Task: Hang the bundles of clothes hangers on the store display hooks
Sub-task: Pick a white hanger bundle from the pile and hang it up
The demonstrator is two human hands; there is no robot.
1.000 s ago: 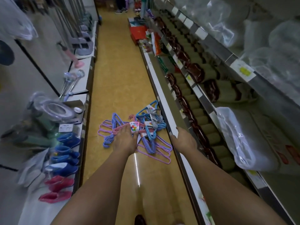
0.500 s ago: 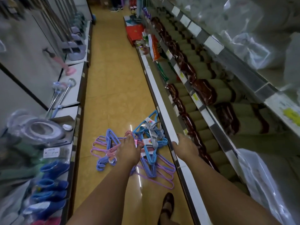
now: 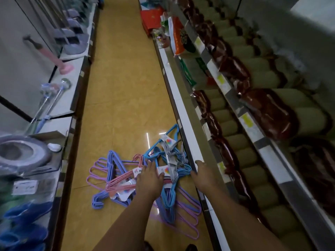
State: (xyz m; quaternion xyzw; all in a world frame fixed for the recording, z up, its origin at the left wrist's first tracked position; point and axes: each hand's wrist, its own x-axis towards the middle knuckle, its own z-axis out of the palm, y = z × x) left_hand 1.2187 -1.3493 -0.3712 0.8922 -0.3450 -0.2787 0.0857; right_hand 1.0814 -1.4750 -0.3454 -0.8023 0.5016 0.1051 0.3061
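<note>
Right now my left hand (image 3: 149, 175) is down on the pile of hanger bundles (image 3: 145, 178) on the floor, fingers spread over the pink and blue ones (whether it has closed on any, I cannot tell). My right hand (image 3: 203, 175) grips the shelf edge (image 3: 183, 113) just beside the pile. So the left is nearer; beyond its fingertips the bundles' long sides splay every way.

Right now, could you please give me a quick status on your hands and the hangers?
Left hand reaching onto hanger pile on floor, grip unclear. Right hand resting on shelf edge. Nothing hung yet.
</note>
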